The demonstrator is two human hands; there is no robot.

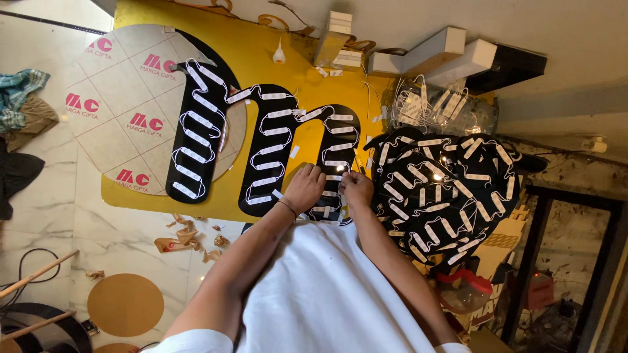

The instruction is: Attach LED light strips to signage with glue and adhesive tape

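Note:
A black letter-shaped panel (pixel 261 140) lies on a yellow board (pixel 268 62). Rows of small white LED modules (pixel 271 149) joined by thin wires cover it. My left hand (pixel 304 187) rests with fingers apart on the modules at the near end of the panel's right leg (pixel 340 140); a thin band is on its wrist. My right hand (pixel 356 189) is beside it, fingers curled down onto the same leg's edge. What it pinches is hidden. My white shirt fills the lower middle.
A pile of black panels with modules (pixel 445 189) lies right of my hands, a clear bag of modules (pixel 432 108) beyond it. A round film-covered disc (pixel 124 98), white boxes (pixel 451 49), brown paper scraps (pixel 183 236), a gold disc (pixel 124 304) and cloths (pixel 23 98) lie around.

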